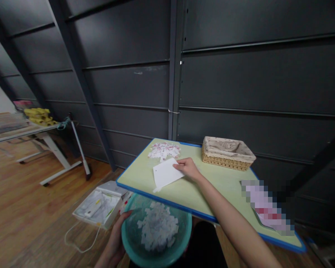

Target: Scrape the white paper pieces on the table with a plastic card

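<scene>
My right hand (pixel 187 168) pinches the right edge of a white card (pixel 167 173) that is tilted over the yellow-green tabletop (pixel 212 190). A small white scrap (pixel 157 190) lies by the card's lower corner. Behind the card is a pile of torn paper pieces (pixel 164 150), white with some pink marks. Below the table's front edge, my left hand (pixel 122 227) grips the left rim of a teal plastic basin (pixel 187 238). White paper scraps (pixel 158 227) are heaped inside the basin.
A lined wicker basket (pixel 229 153) stands at the table's back right. A pixelated flat item (pixel 265 208) lies at the right edge. On the floor at left is an open white box (pixel 100 204) with a cord. Another table (pixel 22 130) stands far left; dark panels (pixel 128 85) rise behind.
</scene>
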### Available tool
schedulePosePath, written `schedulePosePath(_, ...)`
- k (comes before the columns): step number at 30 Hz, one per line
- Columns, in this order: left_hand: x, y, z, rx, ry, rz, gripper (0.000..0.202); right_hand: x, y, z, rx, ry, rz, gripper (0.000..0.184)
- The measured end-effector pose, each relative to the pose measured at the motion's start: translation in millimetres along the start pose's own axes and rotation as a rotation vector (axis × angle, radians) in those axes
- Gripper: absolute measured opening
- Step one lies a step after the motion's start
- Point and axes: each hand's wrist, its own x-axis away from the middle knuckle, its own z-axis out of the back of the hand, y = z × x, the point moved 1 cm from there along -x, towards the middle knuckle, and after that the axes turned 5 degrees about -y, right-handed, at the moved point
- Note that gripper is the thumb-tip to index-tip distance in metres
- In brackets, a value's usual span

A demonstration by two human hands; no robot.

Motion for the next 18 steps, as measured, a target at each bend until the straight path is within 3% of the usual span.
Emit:
schedulePosePath(7, 5.8, 2.9, -3.1, -0.03, 0.022, 0.035, 0.01, 7.2, -3.0, -11.1, -0.169, -0.244, -0.032, 0.038)
schedulePosePath(9, 6.7, 3.1, -4.3, -0.028, 0.014, 0.045, 0.014, 6.8, -4.7, -11.7, -0.209, -0.242, -0.014, 0.038)
schedulePosePath(11, 6.3, 2.9, -4.9, -0.025, 0.023, 0.036, 0.015, 3.9, -6.0, -8.4, -0.262, -0.1, 0.02, 0.037)
schedulePosePath(15, 1.7, 1.1, -1.0, -0.003, 0.031, 0.042, 0.016, -4.5, -3.0, 6.6, -0.367, 0.356, 0.066, 0.037)
schedulePosePath(18, -2.9, -0.4, 5.0, 0.018, -0.009, 0.067, 0.011, -8.4, 2.2, 19.2, -0.305, 0.512, 0.023, 0.036)
